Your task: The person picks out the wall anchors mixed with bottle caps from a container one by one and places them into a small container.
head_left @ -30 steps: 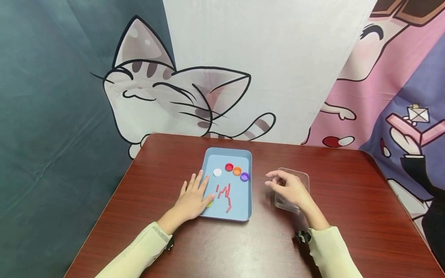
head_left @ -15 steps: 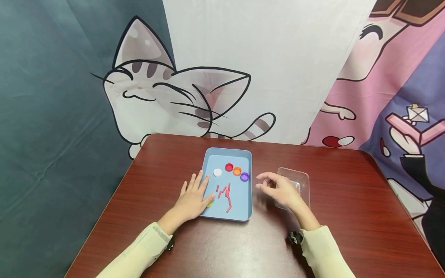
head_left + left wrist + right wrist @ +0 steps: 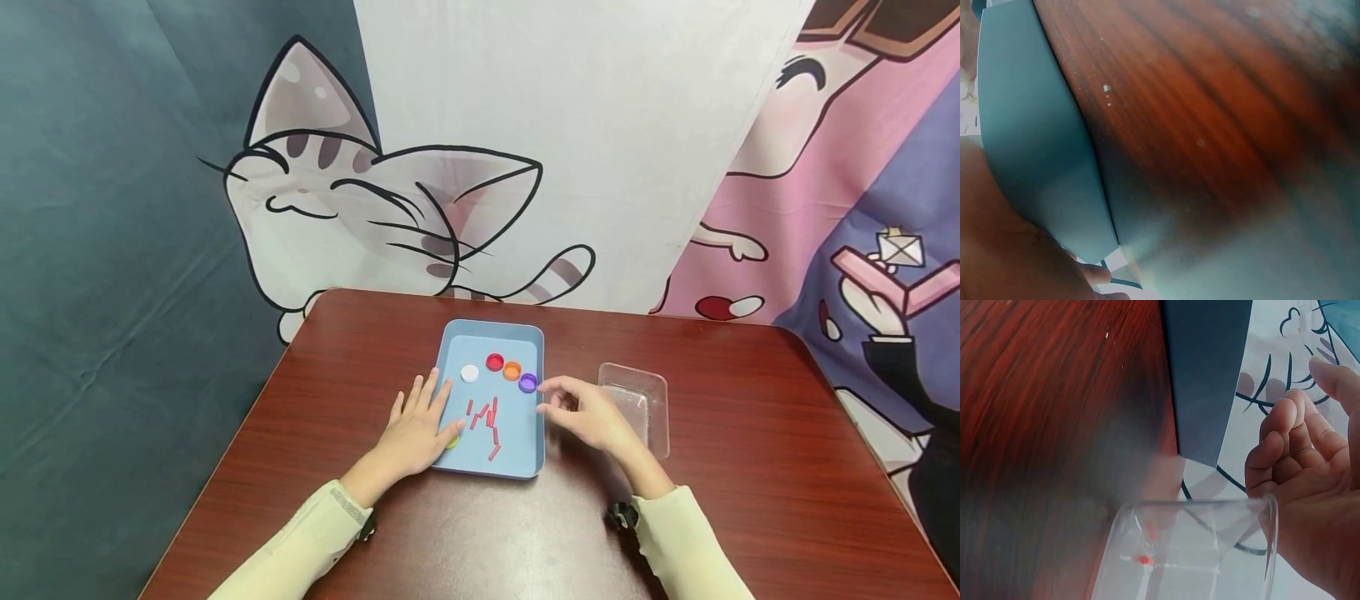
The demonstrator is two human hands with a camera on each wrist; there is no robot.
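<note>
A blue tray (image 3: 517, 457) lies on the table in the head view, with several short red sticks (image 3: 491, 417) scattered in its near half. Farther back in it sit small round caps: white (image 3: 469, 373), red (image 3: 495, 362), orange (image 3: 512, 371) and purple (image 3: 528, 383). My left hand (image 3: 411, 433) rests spread over the tray's left rim; its thumb partly covers a yellow-green round piece (image 3: 452, 442). Over the right rim, close to the purple cap, hovers my right hand (image 3: 588, 415). Its thumb and index finger are apart with nothing between them, the other fingers loosely bent.
To the right of the tray stands a clear plastic box (image 3: 654, 408), partly behind the right hand and forearm. In the right wrist view the same box (image 3: 1179, 575) shows a small red spot. A cloth printed with cartoon cats (image 3: 337, 225) hangs behind the table.
My right hand has moved left, from over the clear box to the tray's right rim, uncovering more of the box. The left hand has stayed in place.
</note>
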